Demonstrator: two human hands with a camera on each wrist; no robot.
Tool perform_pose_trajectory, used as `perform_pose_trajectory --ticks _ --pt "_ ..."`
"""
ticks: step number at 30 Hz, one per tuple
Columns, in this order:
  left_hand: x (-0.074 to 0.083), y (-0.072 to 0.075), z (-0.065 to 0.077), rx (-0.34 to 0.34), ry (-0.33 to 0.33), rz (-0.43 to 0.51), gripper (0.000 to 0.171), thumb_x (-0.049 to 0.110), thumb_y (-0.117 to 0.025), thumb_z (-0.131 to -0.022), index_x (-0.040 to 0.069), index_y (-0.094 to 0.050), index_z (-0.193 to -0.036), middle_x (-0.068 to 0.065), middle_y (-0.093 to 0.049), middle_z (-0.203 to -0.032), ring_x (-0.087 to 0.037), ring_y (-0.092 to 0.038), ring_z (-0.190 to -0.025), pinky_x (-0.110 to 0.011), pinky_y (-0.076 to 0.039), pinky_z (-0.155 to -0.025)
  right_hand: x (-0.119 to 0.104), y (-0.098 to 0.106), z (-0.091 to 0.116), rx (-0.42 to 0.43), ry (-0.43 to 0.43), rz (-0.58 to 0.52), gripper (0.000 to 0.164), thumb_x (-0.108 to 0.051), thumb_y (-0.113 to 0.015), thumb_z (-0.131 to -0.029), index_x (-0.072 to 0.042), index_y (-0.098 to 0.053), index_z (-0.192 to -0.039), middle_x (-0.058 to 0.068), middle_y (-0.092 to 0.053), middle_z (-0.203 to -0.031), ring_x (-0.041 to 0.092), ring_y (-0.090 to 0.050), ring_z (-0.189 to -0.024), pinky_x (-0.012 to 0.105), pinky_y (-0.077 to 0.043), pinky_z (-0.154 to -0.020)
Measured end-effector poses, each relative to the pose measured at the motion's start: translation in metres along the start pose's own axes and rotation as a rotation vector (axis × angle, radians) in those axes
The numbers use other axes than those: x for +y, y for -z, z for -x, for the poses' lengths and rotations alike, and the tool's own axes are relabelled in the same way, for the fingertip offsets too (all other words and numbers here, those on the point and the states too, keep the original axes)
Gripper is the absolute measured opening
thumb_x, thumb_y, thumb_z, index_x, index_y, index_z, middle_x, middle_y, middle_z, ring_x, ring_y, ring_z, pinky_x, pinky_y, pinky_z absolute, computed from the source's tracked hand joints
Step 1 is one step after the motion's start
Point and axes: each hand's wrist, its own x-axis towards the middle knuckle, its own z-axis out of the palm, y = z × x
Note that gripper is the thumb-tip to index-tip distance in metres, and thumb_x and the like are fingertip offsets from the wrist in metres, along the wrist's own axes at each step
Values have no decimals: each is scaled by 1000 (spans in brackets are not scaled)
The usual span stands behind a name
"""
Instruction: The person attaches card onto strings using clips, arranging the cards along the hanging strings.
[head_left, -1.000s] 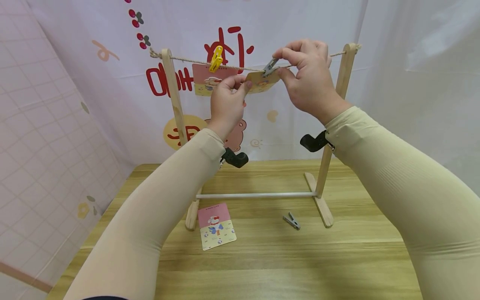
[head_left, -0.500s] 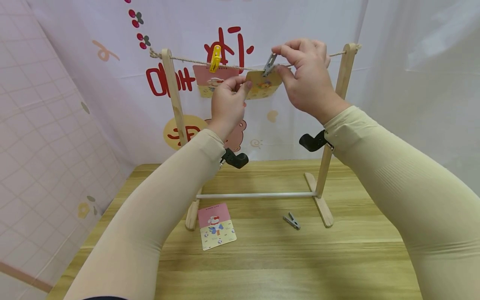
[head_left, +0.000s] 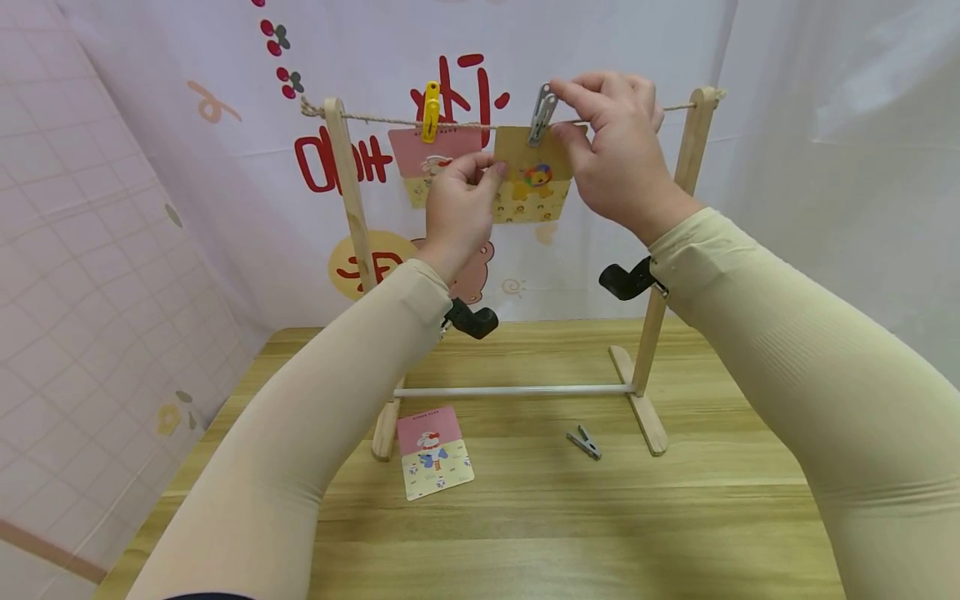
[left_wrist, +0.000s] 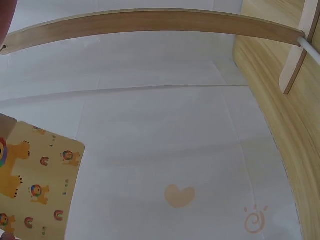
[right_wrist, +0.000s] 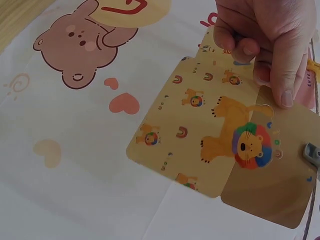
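Observation:
My left hand pinches the left edge of a yellow-brown card with a lion picture. In the right wrist view, the left thumb lies flat on this lion card. A grey clothespin stands upright on the rope, its jaws over the card's top edge. Beside it, my right hand has its index fingertip at the clothespin's upper end and its thumb lower down by the card's top right. To the left, a yellow clothespin holds a pink and yellow card, partly hidden behind the left hand.
The rope runs between two wooden posts joined low down by a white rod. On the wooden table lie another pink and yellow card and a grey clothespin. A printed white cloth hangs behind.
The grey clothespin on the rope has turned from slanted to upright. The lion card has swung down, so more of its face shows. Both hands stay nearly in place.

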Motion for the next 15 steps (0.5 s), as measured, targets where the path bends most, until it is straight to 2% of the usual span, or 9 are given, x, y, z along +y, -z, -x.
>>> perform_pose_trajectory --ticks 9,15 --pt "-2 -1 3 -9 5 -28 31 35 -63 -106 18 -71 -131 3 -58 -96 -14 -53 -83 -24 -42 -68 2 2 3 10 -6 -17 46 -23 -57 -109 -18 -54 -154 4 -49 -155 24 -22 -150 39 -7 -122" --pt "-4 5 7 -8 -5 -22 34 36 -65 -105 19 -64 -135 3 -56 -96 -14 -52 -82 -25 -41 -67 5 3 9 27 4 -40 48 -23 -58 -108 -17 -53 -155 5 -49 -155 24 -21 -150 39 -9 -120"
